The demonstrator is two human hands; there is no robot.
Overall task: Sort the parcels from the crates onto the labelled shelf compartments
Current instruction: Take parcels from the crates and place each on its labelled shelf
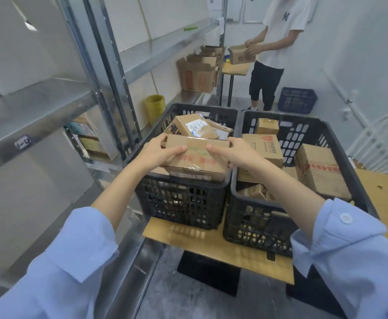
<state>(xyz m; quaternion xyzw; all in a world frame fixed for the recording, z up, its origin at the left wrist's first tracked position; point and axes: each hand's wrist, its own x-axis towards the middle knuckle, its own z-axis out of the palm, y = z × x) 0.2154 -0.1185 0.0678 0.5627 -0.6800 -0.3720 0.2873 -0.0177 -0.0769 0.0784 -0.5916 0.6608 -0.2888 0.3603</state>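
Both hands clamped on one cardboard parcel (196,157) — left hand (158,149) gripping its left end, right hand (231,153) its right end, thumbs lying on top. Parcel sits at the top of the left crate (183,203), level with the near rim, more parcels behind it. Right crate (269,226) touches the left crate's right side, also holding parcels. Metal shelf (50,107) stands left of the left crate. Beyond it, another person (278,42) holds a box.
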